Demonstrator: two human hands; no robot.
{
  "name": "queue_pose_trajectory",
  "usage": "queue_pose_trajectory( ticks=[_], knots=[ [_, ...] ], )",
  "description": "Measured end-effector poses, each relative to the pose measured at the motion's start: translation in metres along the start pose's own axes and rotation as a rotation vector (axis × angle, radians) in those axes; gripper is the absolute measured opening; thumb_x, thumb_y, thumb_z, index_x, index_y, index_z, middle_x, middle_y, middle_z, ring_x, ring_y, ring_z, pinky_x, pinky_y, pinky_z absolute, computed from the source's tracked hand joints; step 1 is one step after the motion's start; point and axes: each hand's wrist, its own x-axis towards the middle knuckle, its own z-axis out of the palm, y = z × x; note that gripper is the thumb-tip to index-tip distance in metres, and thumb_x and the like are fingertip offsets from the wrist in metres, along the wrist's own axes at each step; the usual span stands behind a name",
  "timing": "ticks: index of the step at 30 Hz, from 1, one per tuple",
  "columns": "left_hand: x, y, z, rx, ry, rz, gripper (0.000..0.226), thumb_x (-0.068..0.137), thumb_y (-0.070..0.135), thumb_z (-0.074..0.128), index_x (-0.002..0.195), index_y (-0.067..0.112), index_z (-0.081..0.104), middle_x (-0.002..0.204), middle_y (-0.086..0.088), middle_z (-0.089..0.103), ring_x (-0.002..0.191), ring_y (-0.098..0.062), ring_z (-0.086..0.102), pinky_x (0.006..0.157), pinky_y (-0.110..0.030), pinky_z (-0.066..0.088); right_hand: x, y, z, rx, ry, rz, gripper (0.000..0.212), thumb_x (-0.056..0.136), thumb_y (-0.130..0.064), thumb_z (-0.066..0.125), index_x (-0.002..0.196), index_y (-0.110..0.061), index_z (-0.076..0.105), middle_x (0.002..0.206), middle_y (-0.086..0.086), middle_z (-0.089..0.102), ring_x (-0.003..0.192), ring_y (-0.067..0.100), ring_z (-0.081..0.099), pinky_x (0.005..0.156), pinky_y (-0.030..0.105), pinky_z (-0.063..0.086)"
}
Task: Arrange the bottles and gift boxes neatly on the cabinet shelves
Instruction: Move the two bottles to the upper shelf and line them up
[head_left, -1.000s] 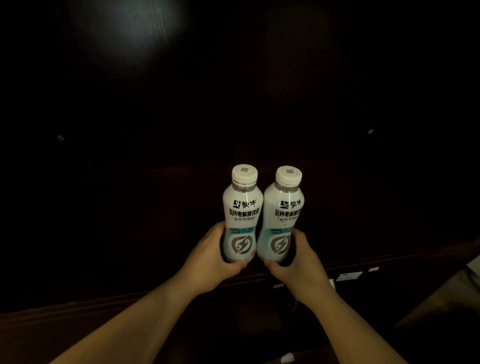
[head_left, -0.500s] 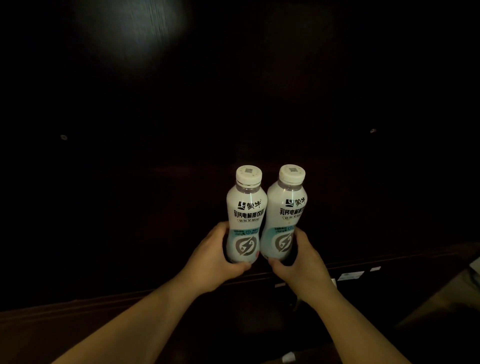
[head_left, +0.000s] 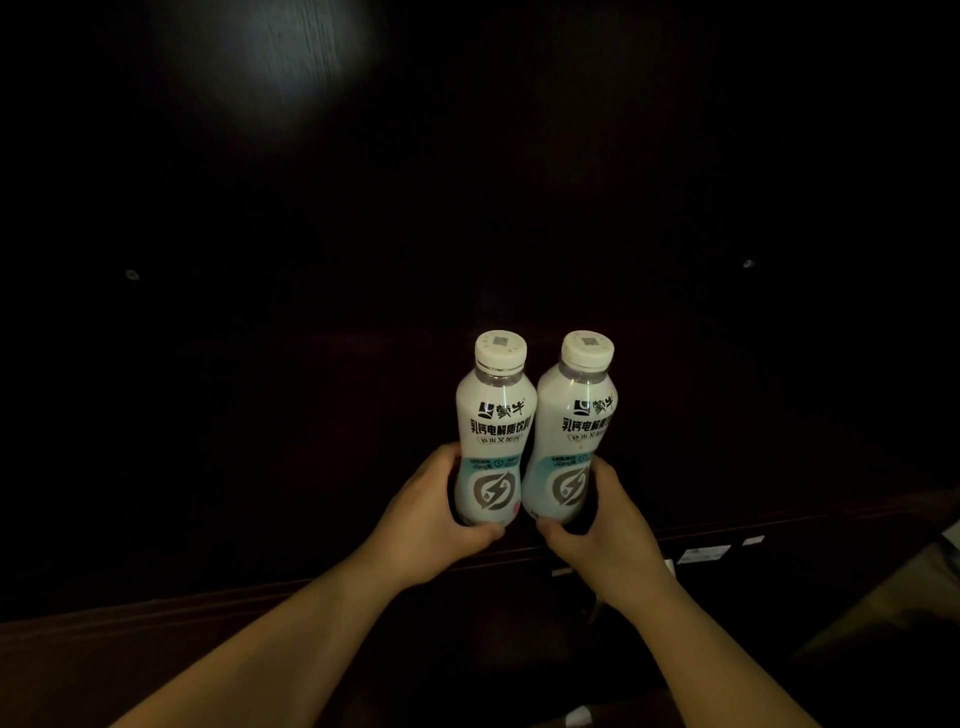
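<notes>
Two white drink bottles with white caps stand upright side by side, touching, in a very dark cabinet. My left hand (head_left: 434, 514) is wrapped around the lower part of the left bottle (head_left: 493, 415). The right bottle (head_left: 576, 415) is gripped low down by my right hand (head_left: 605, 535). Both labels face me, with dark lettering and a grey lightning emblem. I cannot tell whether the bottle bases rest on the shelf, as my fingers and the darkness hide them.
The dark wooden cabinet shelf front edge (head_left: 779, 519) runs across below the bottles. Small white labels (head_left: 704, 555) are stuck on it at the right. Two small metal pegs (head_left: 131, 275) (head_left: 748, 263) show on the cabinet sides. A pale surface (head_left: 924, 582) shows at far right.
Both bottles and both hands have shifted slightly to the right together. The grips are unchanged.
</notes>
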Motion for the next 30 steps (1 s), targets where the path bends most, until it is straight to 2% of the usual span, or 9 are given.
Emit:
queue_pose_trajectory(
  ticks=[2,5,8,11,15,18,21,25,30],
  knots=[
    [0.0000,0.0001,0.0000,-0.008,0.010,0.001,0.094,0.057,0.047,0.088,0.133,0.053,0.033,0.125,0.029,0.047,0.110,0.023,0.046,0.078,-0.001,0.041,0.0000,-0.0005,-0.0003,0.005,0.003,0.009,0.091,0.073,-0.031,0.088,0.137,-0.063,0.030,0.112,-0.042,0.060,0.106,-0.031,0.049,0.075,-0.007,0.039],
    [0.0004,-0.0010,0.0005,-0.013,0.014,0.004,0.098,0.057,0.048,0.089,0.139,0.044,0.036,0.132,0.020,0.047,0.113,0.013,0.048,0.088,-0.012,0.043,0.0003,-0.0030,-0.0015,0.010,-0.003,0.008,0.093,0.073,-0.029,0.088,0.116,-0.084,0.027,0.110,-0.056,0.053,0.105,-0.033,0.047,0.073,-0.009,0.038],
    [0.0002,-0.0018,0.0008,0.000,0.013,0.012,0.098,0.059,0.047,0.090,0.140,0.043,0.035,0.132,0.021,0.047,0.112,0.014,0.046,0.085,-0.010,0.042,-0.0009,-0.0053,-0.0025,0.015,0.006,-0.002,0.095,0.072,-0.033,0.088,0.114,-0.088,0.023,0.113,-0.059,0.050,0.107,-0.032,0.047,0.074,-0.009,0.037],
    [0.0004,-0.0016,0.0007,0.009,0.015,0.015,0.098,0.058,0.048,0.089,0.141,0.042,0.035,0.129,0.024,0.046,0.111,0.019,0.044,0.082,-0.006,0.040,-0.0007,-0.0064,-0.0021,0.005,0.011,0.001,0.092,0.071,-0.036,0.088,0.115,-0.086,0.025,0.112,-0.056,0.052,0.107,-0.032,0.047,0.073,-0.008,0.038],
    [0.0008,-0.0012,0.0012,0.021,0.007,0.013,0.090,0.060,0.047,0.089,0.135,0.043,0.039,0.126,0.025,0.050,0.111,0.019,0.048,0.080,-0.003,0.042,-0.0015,-0.0041,-0.0003,0.003,0.020,0.005,0.090,0.072,-0.036,0.087,0.135,-0.064,0.031,0.115,-0.041,0.056,0.106,-0.033,0.047,0.073,-0.005,0.041],
    [0.0017,-0.0014,0.0027,0.059,-0.001,0.026,0.083,0.063,0.042,0.088,0.131,0.044,0.042,0.119,0.026,0.052,0.107,0.026,0.045,0.076,0.003,0.038,-0.0006,-0.0021,-0.0010,-0.002,0.010,0.015,0.087,0.075,-0.034,0.086,0.138,-0.059,0.032,0.114,-0.039,0.055,0.102,-0.035,0.046,0.076,-0.002,0.039],
    [0.0029,-0.0016,0.0041,0.067,-0.008,0.012,0.086,0.063,0.042,0.089,0.135,0.041,0.043,0.123,0.024,0.054,0.104,0.024,0.046,0.078,-0.002,0.038,-0.0002,-0.0010,-0.0026,-0.009,0.020,0.016,0.082,0.075,-0.034,0.086,0.128,-0.066,0.033,0.112,-0.039,0.058,0.103,-0.032,0.048,0.073,-0.005,0.040],
    [0.0036,-0.0026,0.0060,0.063,0.001,0.017,0.088,0.061,0.043,0.090,0.136,0.039,0.045,0.126,0.020,0.056,0.106,0.018,0.047,0.083,-0.006,0.037,-0.0005,-0.0019,-0.0044,-0.015,0.012,0.006,0.082,0.075,-0.035,0.085,0.113,-0.082,0.030,0.109,-0.054,0.054,0.105,-0.031,0.049,0.073,-0.007,0.039],
    [0.0038,-0.0020,0.0049,0.064,-0.010,0.016,0.091,0.060,0.046,0.089,0.138,0.043,0.042,0.126,0.022,0.053,0.105,0.017,0.048,0.082,-0.007,0.036,-0.0004,-0.0003,-0.0039,0.004,0.009,0.014,0.080,0.076,-0.032,0.085,0.129,-0.061,0.032,0.115,-0.036,0.058,0.102,-0.033,0.047,0.071,-0.008,0.038]
  ],
)
